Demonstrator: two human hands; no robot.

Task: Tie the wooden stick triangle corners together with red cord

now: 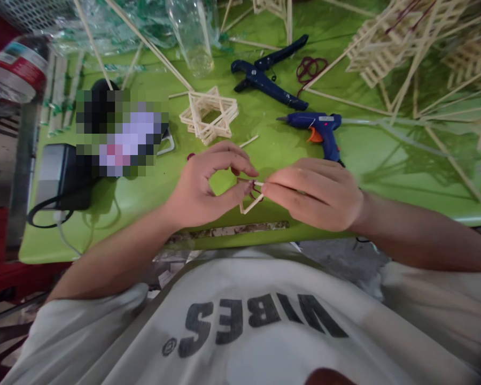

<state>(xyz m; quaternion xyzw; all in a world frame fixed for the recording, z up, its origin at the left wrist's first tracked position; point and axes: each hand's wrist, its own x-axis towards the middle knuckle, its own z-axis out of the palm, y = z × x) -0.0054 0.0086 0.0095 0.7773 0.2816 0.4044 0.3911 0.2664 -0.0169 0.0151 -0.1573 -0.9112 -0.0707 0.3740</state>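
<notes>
Near the table's front edge, my left hand [208, 187] curls its thumb and fingers round one side of a small triangle of thin wooden sticks [248, 206]. My right hand [316, 195] pinches the triangle's right corner between thumb and fingertips. A dark red string [257, 188] loops across the triangle between the two hands; its exact path is partly hidden by the fingers. Just beyond my left hand lies a star-shaped frame of stacked sticks [209, 115]. A blue glue gun [318, 124] with an orange trigger rests beyond my right hand.
Blue cutters [264, 77] and a coil of red string [310, 69] lie farther back on the green table [144, 214]. Stick structures [385, 48] fill the right. A clear bottle [192, 37], a black adapter [66, 176] and a stained strip [240, 230] are also there.
</notes>
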